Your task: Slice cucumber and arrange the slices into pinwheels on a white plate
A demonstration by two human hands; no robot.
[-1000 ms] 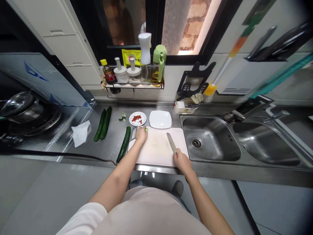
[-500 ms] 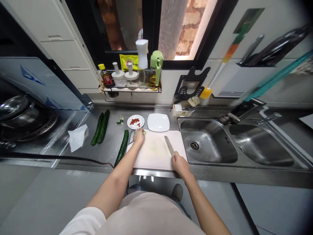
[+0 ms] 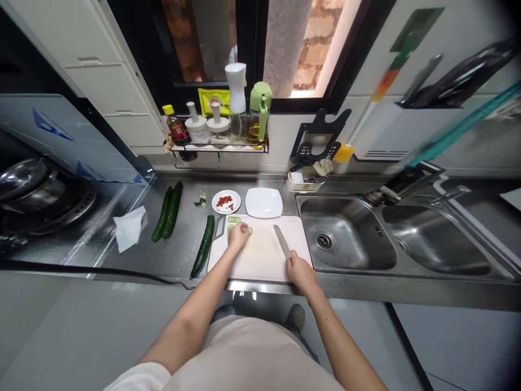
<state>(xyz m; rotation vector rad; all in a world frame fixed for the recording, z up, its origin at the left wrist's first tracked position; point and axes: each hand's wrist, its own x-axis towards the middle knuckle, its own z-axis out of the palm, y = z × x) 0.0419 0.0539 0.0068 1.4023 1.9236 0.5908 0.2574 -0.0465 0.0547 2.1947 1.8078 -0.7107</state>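
Observation:
My right hand [image 3: 300,271] grips the handle of a kitchen knife [image 3: 281,240], its blade angled up-left over the right part of the white cutting board [image 3: 264,258]. Over the board's left part, my left hand [image 3: 238,235] has its fingers curled together on a pale green cucumber slice [image 3: 249,231] that shows at the fingertips. More cucumber slices [image 3: 234,219] lie behind that hand near the board's far left corner, partly covered by it. A whole cucumber [image 3: 202,247] lies along the board's left edge.
Behind the board stand a white plate of chopped red pieces [image 3: 227,209] and a white square plate [image 3: 264,203]. Two cucumbers [image 3: 167,212], green scraps [image 3: 201,200] and a paper towel [image 3: 129,228] lie left. A double sink [image 3: 345,233] is on the right.
My left hand has moved right and toward me from the board's far left corner, uncovering cucumber slices there. My right hand and the knife stay almost in place.

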